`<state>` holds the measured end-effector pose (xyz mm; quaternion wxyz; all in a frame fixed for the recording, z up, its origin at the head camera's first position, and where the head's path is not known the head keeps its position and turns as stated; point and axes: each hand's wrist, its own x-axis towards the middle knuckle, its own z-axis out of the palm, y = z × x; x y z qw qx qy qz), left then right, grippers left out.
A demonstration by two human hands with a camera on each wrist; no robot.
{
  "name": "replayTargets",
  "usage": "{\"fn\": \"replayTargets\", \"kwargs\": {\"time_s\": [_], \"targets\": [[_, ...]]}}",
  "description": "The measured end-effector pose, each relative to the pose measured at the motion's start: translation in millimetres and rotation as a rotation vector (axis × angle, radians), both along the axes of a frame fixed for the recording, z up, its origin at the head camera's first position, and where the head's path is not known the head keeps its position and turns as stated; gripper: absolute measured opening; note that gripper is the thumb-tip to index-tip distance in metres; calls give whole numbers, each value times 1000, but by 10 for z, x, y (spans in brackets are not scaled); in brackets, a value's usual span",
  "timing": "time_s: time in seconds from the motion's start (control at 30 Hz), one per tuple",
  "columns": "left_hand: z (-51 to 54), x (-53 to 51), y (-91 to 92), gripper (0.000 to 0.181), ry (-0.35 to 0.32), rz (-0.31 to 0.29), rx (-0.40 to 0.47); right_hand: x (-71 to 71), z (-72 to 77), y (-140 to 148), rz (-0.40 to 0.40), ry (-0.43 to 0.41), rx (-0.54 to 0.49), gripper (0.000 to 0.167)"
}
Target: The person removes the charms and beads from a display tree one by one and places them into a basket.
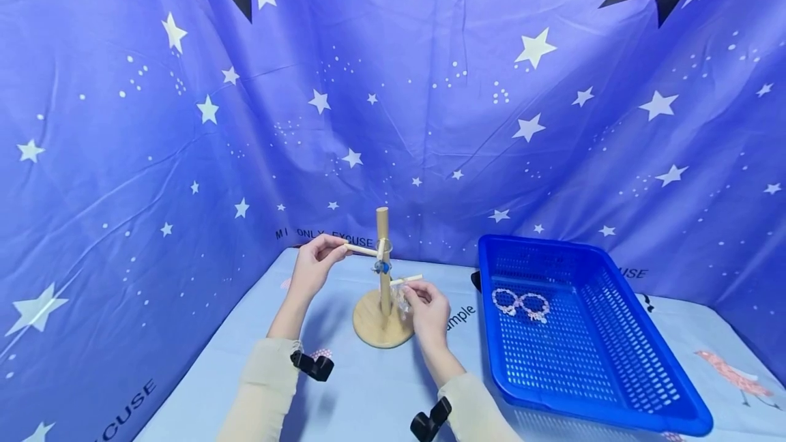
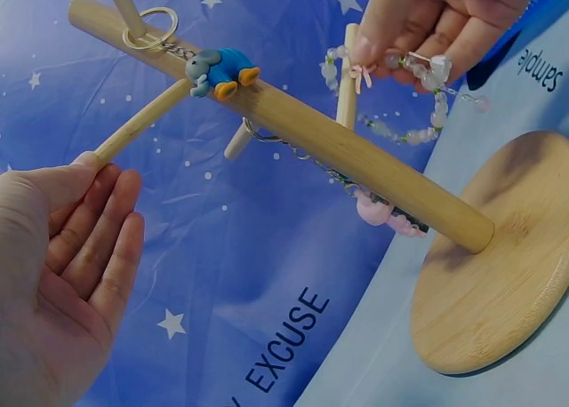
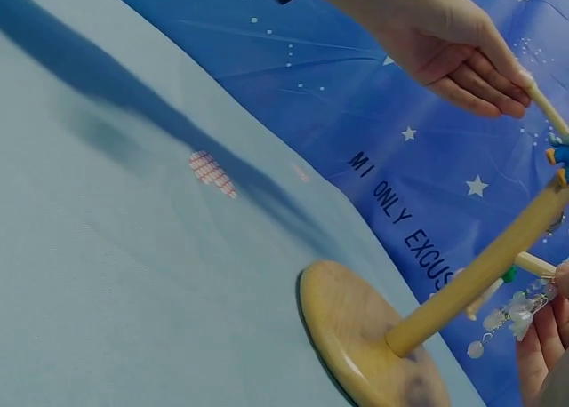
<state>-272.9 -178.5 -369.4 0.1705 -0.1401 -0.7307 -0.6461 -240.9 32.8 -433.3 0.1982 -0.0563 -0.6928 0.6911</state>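
A wooden stand with a round base [image 1: 371,329] and an upright post [image 1: 383,224] carries side pegs. My left hand [image 1: 316,264] pinches the end of an upper peg [image 2: 138,127] between thumb and finger. My right hand [image 1: 430,309] pinches a bracelet of clear beads [image 2: 438,114] at a lower peg [image 2: 347,105]; its loop appears to go round that peg. A keychain with a grey-and-blue animal figure [image 2: 227,72] hangs by its ring at the post. Another keychain with pink beads [image 2: 373,210] hangs lower, partly behind the post.
To the right of the stand, a blue plastic basket [image 1: 500,360] holds two pink beaded bracelets [image 1: 534,303] near its left side. A light blue cloth [image 1: 350,394] covers the table. Behind it hangs a blue star-patterned curtain [image 1: 417,121].
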Motion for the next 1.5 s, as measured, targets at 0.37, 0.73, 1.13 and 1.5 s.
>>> {"fn": "replayTargets", "kwargs": {"time_s": [0.37, 0.73, 1.13, 1.5], "targets": [[19, -8, 24, 21, -9, -6, 2, 36, 54, 106, -34, 25, -109, 16], [-10, 17, -4, 20, -21, 3, -1, 54, 87, 141, -69, 55, -180, 16], [-35, 6, 6, 21, -11, 11, -6, 130, 241, 240, -72, 82, -275, 16], [39, 21, 20, 21, -15, -5, -5, 333, 554, 452, 89, -2, -275, 19]]}}
